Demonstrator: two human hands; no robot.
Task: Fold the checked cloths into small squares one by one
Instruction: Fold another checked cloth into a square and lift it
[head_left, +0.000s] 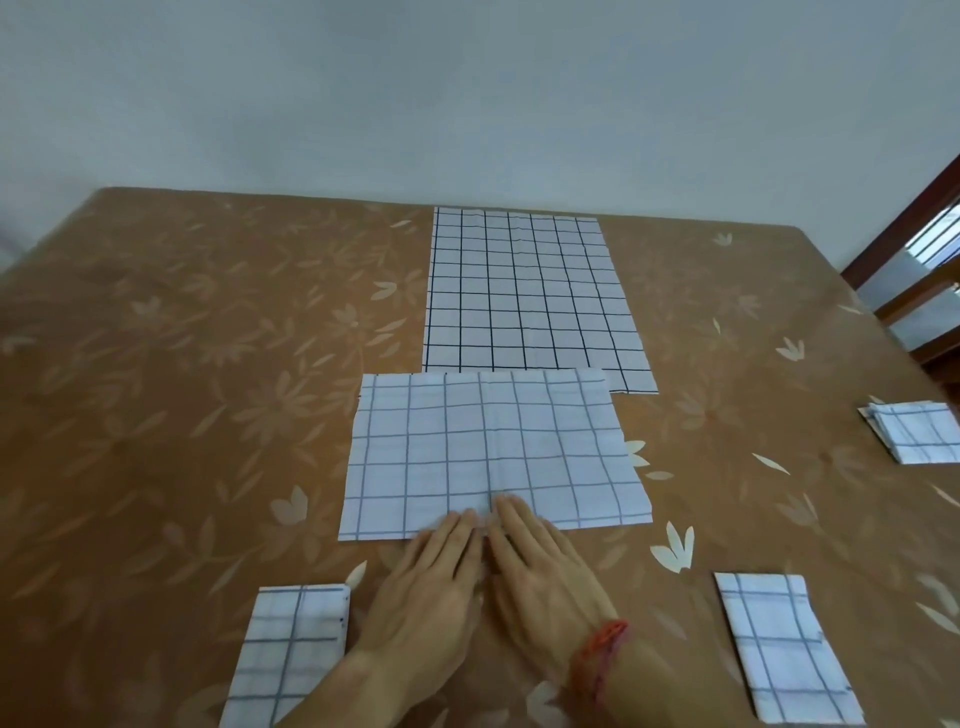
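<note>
Pale-checked cloth: a white fabric rectangle with faint blue-grey grid lines. It lies flat and unfolded at the middle of the worktop, with a crease line running down its centre. Its far edge overlaps the near edge of the dark-checked cloth, a larger white rectangle with black grid lines, spread flat and reaching to the worktop's far edge.

Left hand and right hand: both palm-down, side by side and nearly touching, at the middle of the pale-checked cloth's near edge. The fingers of both hands are straight and held close together. The tips rest flat on the cloth's near border, either side of the crease. Nothing is pinched or gripped. The palms and wrists lie over bare worktop. A red thread band sits on the right wrist.

Folded cloths:
- Left folded cloth: a white, blue-checked small rectangle just beside the left forearm, at the near-left.
- Right folded cloth: same pattern, at the near-right, well apart from the hands.
- Far-right folded cloth: layered edges are visible. It is partly cut off by the frame edge, so I cannot tell how many pieces it is.

Worktop covering: brown, with a pale leaf-and-flower print. A dark wooden chair frame stands past the right side, and a plain pale wall is behind.
</note>
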